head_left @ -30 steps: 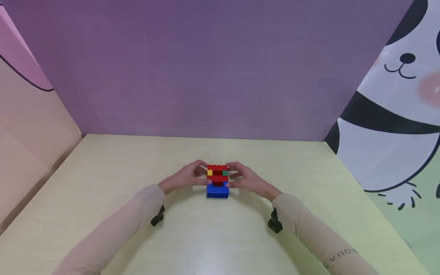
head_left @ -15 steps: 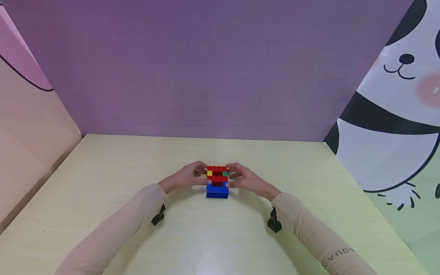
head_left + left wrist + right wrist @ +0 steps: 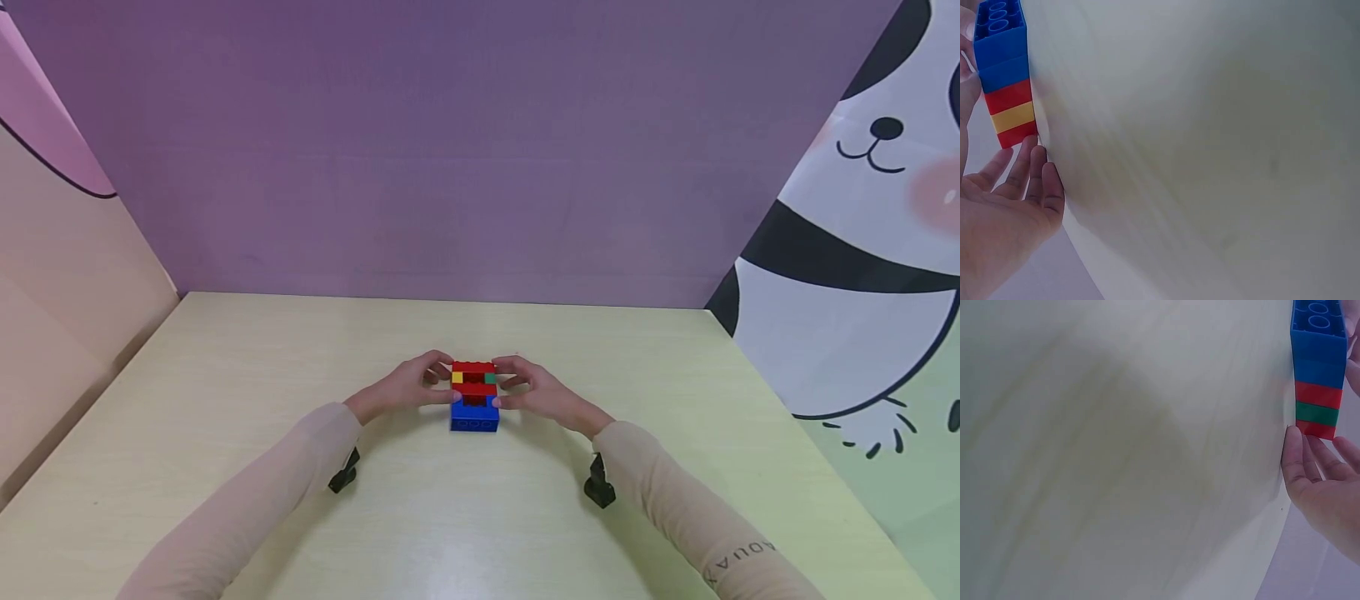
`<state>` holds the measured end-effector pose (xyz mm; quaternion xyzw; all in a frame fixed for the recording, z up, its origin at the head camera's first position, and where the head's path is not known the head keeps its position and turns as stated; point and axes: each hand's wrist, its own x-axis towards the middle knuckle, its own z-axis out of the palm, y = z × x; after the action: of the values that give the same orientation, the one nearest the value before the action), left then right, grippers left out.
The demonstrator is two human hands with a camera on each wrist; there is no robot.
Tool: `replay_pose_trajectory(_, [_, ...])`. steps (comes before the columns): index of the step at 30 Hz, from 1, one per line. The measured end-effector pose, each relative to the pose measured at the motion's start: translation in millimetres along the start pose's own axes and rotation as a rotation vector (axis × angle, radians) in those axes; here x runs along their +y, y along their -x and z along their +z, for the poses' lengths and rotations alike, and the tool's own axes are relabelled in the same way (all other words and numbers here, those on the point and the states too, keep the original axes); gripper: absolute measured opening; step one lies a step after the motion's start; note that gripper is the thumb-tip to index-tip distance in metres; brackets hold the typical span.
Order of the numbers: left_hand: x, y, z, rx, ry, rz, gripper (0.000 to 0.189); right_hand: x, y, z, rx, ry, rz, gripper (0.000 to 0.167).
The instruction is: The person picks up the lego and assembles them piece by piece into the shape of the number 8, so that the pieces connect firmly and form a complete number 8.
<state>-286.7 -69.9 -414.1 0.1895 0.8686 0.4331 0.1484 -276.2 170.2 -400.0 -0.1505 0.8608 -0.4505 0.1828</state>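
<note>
A stack of toy bricks [image 3: 474,389] lies on its side on the table. Its blue brick [image 3: 474,421] is at the near end, hollow underside towards me. Beyond come red bricks, with a small yellow brick [image 3: 1013,117] on the left and a green brick [image 3: 1317,413] on the right between two red layers. My left hand [image 3: 407,383] holds the stack's left side, thumb at the blue part and index finger at the far red end. My right hand [image 3: 542,390] mirrors this on the right side. The surface beneath the stack is hidden.
The pale wooden table [image 3: 472,517] extends around both forearms. A purple panel [image 3: 450,167] stands along its far edge. Walls with printed cartoon figures border the left and right. Black camera mounts [image 3: 599,483] hang under both wrists.
</note>
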Motion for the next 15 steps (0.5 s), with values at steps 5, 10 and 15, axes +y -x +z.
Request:
replay_pose_trajectory(5, [-0.6,0.4,-0.5,-0.002,-0.002,0.004,0.059,-2.4,1.5,0.1,-0.004,0.012,-0.002,0.067])
replay_pose_trajectory(10, [0.5,3.4,-2.1,-0.002,-0.004,0.001,0.058,-5.1,3.3,-0.2,-0.002,0.024,-0.014,0.066])
replay_pose_trajectory(15, [-1.1,9.9,-7.3,-0.003,-0.024,0.016,0.059,-3.6,5.8,-2.7,0.001,0.059,-0.032,0.064])
